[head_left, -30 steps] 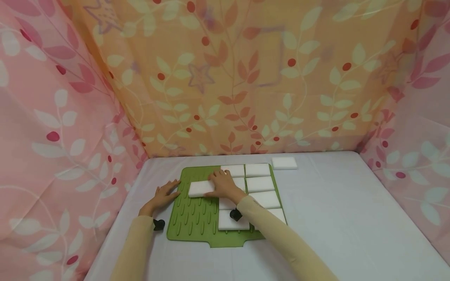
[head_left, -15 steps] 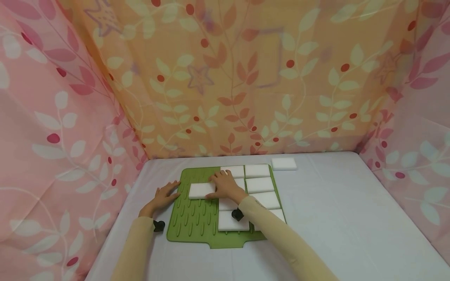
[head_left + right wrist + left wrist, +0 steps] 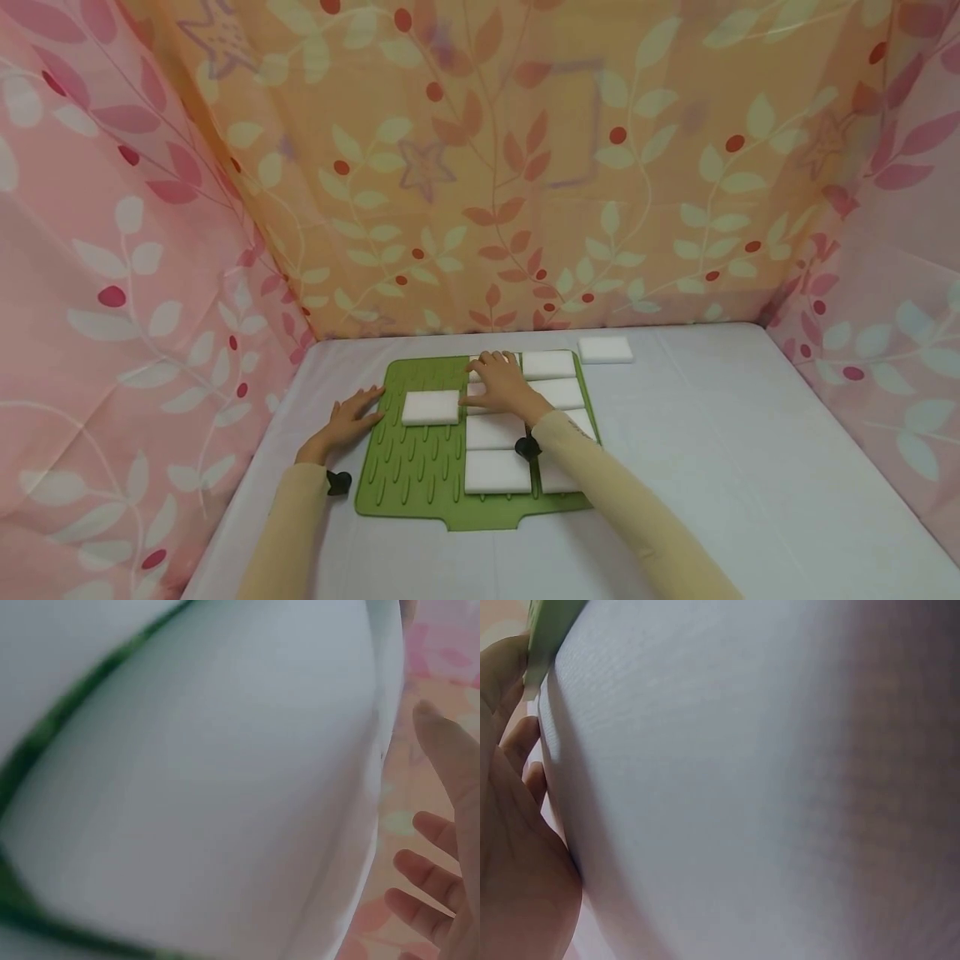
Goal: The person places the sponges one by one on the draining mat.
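Note:
A green ridged mat (image 3: 411, 467) lies on the table, with rectangular white sponges in two columns on its right half. One more sponge (image 3: 431, 407) lies flat on the left half, away from the left edge. My right hand (image 3: 504, 388) is over the upper sponges of the inner column and partly hides them; its fingers are spread, with the thumb close to the single sponge's right side. In the right wrist view these fingers (image 3: 431, 877) hold nothing, beside a large white sponge (image 3: 202, 772). My left hand (image 3: 351, 422) rests at the mat's left edge, fingertips touching it.
Another white sponge (image 3: 606, 350) lies on the table just beyond the mat's far right corner. A white cloth covers the table (image 3: 712, 450). Floral curtains (image 3: 480, 167) stand behind and on both sides. A tab (image 3: 483, 521) juts from the mat's near edge.
My right hand has let go of the single sponge and moved right, off it. That sponge has settled flat on the mat. The left hand stays in place.

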{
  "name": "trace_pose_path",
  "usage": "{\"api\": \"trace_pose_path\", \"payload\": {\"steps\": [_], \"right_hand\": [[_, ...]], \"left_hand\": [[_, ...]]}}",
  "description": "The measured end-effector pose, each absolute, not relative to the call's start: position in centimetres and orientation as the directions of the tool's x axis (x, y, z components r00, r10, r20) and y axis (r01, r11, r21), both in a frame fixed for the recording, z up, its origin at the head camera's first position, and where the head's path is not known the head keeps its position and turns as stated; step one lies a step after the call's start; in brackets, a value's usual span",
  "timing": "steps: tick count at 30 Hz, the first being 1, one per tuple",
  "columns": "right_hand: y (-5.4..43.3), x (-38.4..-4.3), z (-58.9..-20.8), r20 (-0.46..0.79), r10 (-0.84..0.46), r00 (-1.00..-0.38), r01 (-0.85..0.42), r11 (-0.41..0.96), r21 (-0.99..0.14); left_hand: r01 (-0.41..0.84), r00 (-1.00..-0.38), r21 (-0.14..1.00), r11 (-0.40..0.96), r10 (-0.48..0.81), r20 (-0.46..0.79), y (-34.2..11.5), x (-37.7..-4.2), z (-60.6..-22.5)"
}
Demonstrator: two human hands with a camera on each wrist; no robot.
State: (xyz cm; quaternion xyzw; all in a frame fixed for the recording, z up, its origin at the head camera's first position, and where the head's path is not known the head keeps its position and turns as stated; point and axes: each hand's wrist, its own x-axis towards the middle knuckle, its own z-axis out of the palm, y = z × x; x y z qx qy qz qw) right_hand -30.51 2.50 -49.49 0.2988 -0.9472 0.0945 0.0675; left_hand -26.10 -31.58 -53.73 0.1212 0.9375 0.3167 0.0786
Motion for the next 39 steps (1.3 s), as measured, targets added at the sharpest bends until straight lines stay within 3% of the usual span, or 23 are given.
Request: {"api": "trace_pose_path", "payload": {"steps": [20,39], "right_hand": [[11.7,-32.6,-49.5,0.216,-0.385,-0.897,-0.433,0.862,-0.264],[18.2,-33.2,-50.2,0.246,-0.266,-0.932,-0.343,0.868,-0.360]], "left_hand": [[0.196,-0.955,0.593,0.781,0.289,-0.066,-31.6,-26.0,-53.6],[0.195,-0.955,0.615,0.764,0.291,-0.058,-31.4,-25.7,-53.3]]}}
